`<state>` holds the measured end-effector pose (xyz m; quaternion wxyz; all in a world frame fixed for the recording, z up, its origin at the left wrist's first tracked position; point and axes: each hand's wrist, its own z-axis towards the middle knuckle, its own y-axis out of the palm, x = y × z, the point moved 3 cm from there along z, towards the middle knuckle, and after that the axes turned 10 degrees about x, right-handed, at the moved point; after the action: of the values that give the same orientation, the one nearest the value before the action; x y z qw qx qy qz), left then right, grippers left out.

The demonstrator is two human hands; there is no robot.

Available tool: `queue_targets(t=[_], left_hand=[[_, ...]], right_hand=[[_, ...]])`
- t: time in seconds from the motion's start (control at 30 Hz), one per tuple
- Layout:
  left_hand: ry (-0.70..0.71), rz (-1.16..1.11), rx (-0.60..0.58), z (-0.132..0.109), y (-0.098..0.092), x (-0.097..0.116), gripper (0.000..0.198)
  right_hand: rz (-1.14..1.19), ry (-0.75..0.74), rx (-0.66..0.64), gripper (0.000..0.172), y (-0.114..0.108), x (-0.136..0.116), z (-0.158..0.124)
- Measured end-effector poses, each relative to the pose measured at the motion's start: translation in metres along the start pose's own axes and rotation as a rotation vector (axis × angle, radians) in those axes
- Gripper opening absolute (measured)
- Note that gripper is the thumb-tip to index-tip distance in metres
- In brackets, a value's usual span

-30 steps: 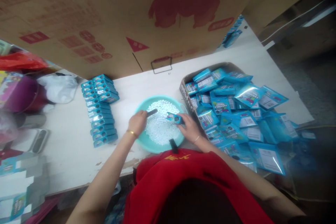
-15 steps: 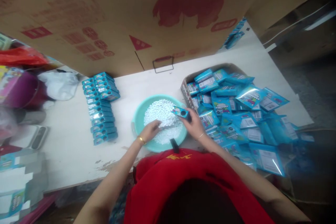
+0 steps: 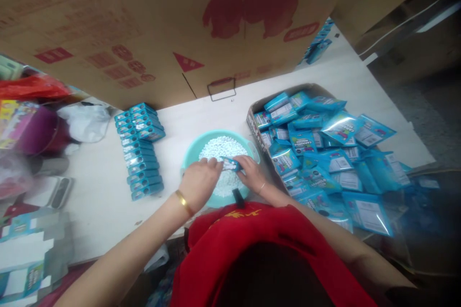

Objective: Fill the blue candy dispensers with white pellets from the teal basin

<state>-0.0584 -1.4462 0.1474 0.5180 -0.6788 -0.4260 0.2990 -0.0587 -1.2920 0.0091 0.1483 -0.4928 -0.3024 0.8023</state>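
A small blue box (image 3: 236,165) is held low above a turquoise basin (image 3: 190,149) of small white pellets (image 3: 221,146). My right hand (image 3: 252,175) grips the box's right end between thumb and fingers. At its left end the curled fingers of my left hand (image 3: 201,180) close on the box and hide that end. White pellets show at the middle of the box. To the left, similar small blue boxes (image 3: 142,158) stand in two neighbouring rows, their round holes facing up.
On the right, a carton (image 3: 254,127) overflows with shiny blue packets (image 3: 304,144). A big cardboard box (image 3: 162,57) walls off the table's far side. Along the left lie a white plastic bag (image 3: 84,122), a grey-white device (image 3: 46,192) and flat unfolded cartons (image 3: 25,254).
My left hand has come up out of the pellets to the small box. My right hand has brought the box left and slightly lower, and pellets now show at it.
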Motion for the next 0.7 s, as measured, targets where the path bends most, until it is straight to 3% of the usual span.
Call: queue_targets(t=[0.1,0.2,0.3,0.4,0.47,0.53,0.6,0.7], left_hand=[[0.024,0.039,0.02,0.0,-0.014,0.01,0.022],[-0.014,0.004,0.082,-0.003,-0.005,-0.008,0.022],[-0.175,-0.073,0.135,-0.005,0.041,-0.046,0.023],[-0.322,-0.201,0.007,-0.002,0.117,-0.068,0.025],[-0.299,-0.324,-0.06,0.007,0.164,-0.06,0.024],[-0.243,-0.42,-0.068,0.019,0.195,-0.041,0.024],[-0.205,-0.499,-0.044,0.031,0.212,-0.02,0.025],[-0.169,-0.621,0.0,0.04,0.218,-0.002,0.031]], right_hand=[[0.017,0.001,0.01,0.046,0.0,0.003,-0.001],[0.016,0.03,0.021,0.047,-0.003,0.008,-0.001],[-0.001,0.077,0.055,0.044,-0.01,0.013,0.0],[-0.001,0.116,0.107,0.039,-0.017,0.019,0.003],[0.007,0.13,0.126,0.037,-0.021,0.021,0.005],[0.014,0.14,0.13,0.036,-0.024,0.022,0.007],[0.021,0.151,0.133,0.036,-0.025,0.023,0.008],[0.038,0.182,0.134,0.037,-0.024,0.023,0.007]])
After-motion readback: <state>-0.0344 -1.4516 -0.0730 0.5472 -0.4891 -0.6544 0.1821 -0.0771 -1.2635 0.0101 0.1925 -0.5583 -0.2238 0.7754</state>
